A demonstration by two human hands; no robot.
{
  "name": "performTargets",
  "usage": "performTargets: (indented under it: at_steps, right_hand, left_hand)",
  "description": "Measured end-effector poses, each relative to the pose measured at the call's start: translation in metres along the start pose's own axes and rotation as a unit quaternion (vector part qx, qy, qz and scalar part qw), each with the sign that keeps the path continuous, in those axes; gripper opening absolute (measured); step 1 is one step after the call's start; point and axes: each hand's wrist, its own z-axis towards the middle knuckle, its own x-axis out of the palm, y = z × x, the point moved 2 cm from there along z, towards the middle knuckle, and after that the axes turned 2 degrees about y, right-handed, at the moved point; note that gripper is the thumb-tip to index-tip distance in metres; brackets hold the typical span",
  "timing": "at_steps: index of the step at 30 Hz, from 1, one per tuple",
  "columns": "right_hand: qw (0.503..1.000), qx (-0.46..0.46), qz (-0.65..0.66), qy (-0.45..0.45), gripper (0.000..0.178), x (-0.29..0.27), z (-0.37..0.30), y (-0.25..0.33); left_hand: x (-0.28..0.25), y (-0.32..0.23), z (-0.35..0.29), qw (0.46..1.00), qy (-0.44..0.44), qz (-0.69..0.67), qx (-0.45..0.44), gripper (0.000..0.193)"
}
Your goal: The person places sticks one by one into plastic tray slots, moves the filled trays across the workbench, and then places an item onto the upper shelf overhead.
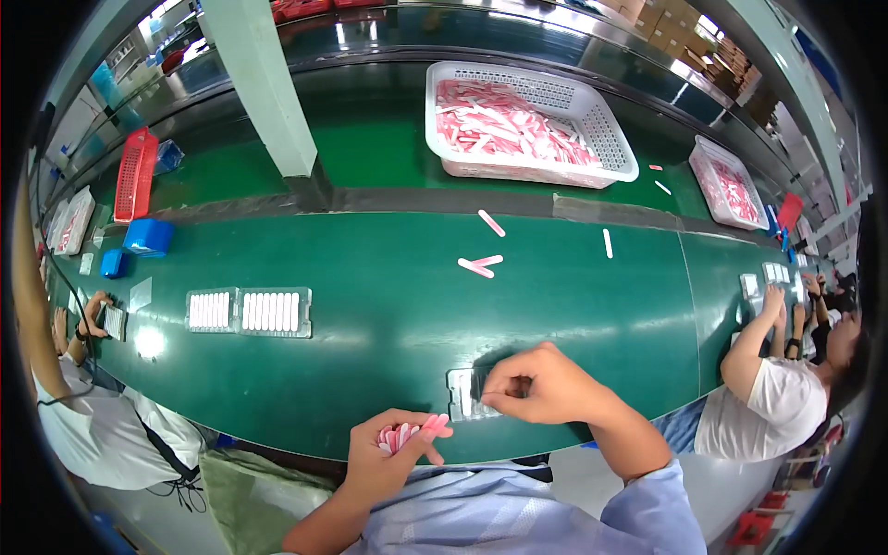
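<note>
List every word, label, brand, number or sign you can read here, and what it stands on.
No text is legible: none on the strips in the left hand, the clear tray by the right hand, or the large white basket.
Any print on the cardboard boxes is too small to read.

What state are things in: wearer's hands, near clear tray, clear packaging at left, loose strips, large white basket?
Left hand: holding several pink and white strips
Right hand: fingers curled over near tray; grip unclear
Near tray: partly hidden, white piece visible inside
Left packaging: two sections, white strips in both
Loose strips: scattered on table, two touching
White basket: upright, partly filled
</note>
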Motion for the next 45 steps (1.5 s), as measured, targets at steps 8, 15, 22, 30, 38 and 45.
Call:
performTargets:
  at_steps: [8,15,22,30,38,45]
  right_hand:
    - [0.979,0.016,-0.204,0.008,0.051,0.007,0.014,0.018]
    - [0.996,-0.071,-0.041,-0.023,0.025,0.030,0.002,0.022]
    - [0.990,-0.081,0.089,-0.067,0.001,0.001,-0.010,0.003]
    - [0.954,-0.119,-0.273,-0.035,0.026,-0.001,0.001,0.006]
    - [0.989,-0.131,-0.066,-0.034,0.017,0.023,-0.006,0.021]
    - [0.959,-0.068,0.267,-0.068,0.007,-0.008,-0.007,-0.015]
  left_hand:
    - [0.002,-0.001,0.001,1.000,0.000,-0.022,-0.006,0.010]
    - [0.001,0.001,0.000,0.999,0.041,-0.026,-0.014,0.014]
    - [0.006,-0.003,0.004,0.998,0.040,-0.041,-0.031,0.010]
    - [0.008,-0.003,0.006,0.998,0.032,-0.034,-0.032,0.009]
    - [0.006,0.004,0.003,0.996,0.060,-0.059,-0.041,0.009]
    - [0.007,-0.001,0.002,0.998,0.044,-0.034,-0.014,0.005]
